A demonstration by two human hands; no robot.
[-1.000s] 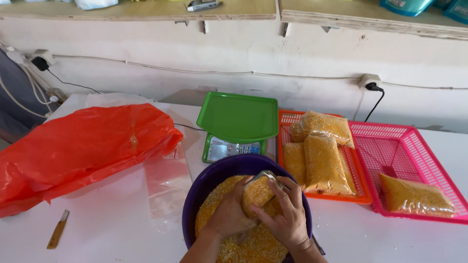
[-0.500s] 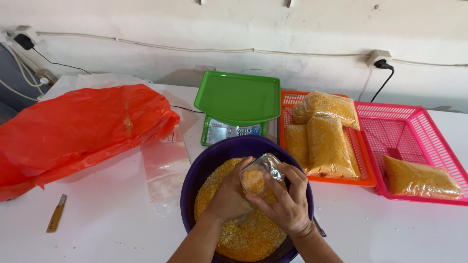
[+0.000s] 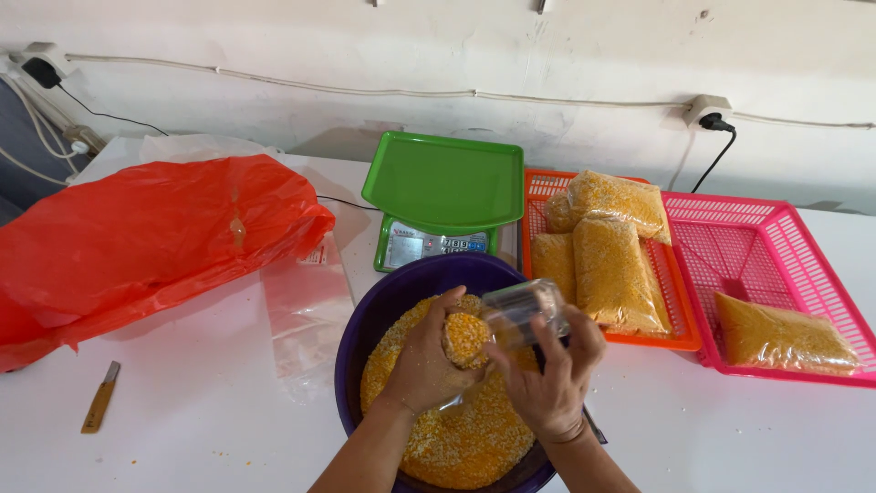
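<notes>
1. Yellow crushed grain, corn by the look of it, fills a small clear bag [image 3: 467,340] held over the purple basin [image 3: 365,319], which is itself heaped with the same grain [image 3: 465,438]. Held there, anything that spills drops back into the basin, which seems the reason for that position.
2. Cupped under and around the bag, the left hand [image 3: 422,361] is curled closed on its filled lower part, fingers wrapped tight enough to bear the weight.
3. Beside it, touching the same bag, the right hand [image 3: 547,379] holds a clear plastic cup [image 3: 525,310] tilted toward the bag's mouth; its fingers are closed round the cup, not spread.
4. Just behind the basin stands a green scale [image 3: 444,187] with its pan bare, close enough that a bag could go straight onto it, I judge.
5. Right of the scale sits an orange basket [image 3: 538,187] holding several filled bags [image 3: 611,265] stacked against each other; beyond it a pink basket [image 3: 803,256] holds one filled bag [image 3: 785,333].
6. Left of the basin a flat stack of unfilled clear bags [image 3: 306,310] lies on the white table [image 3: 182,429], near the left hand.
7. Farther left lies a big red plastic sack [image 3: 146,246], and near the table's edge a small wooden-handled knife [image 3: 99,397], well apart from both hands.
</notes>
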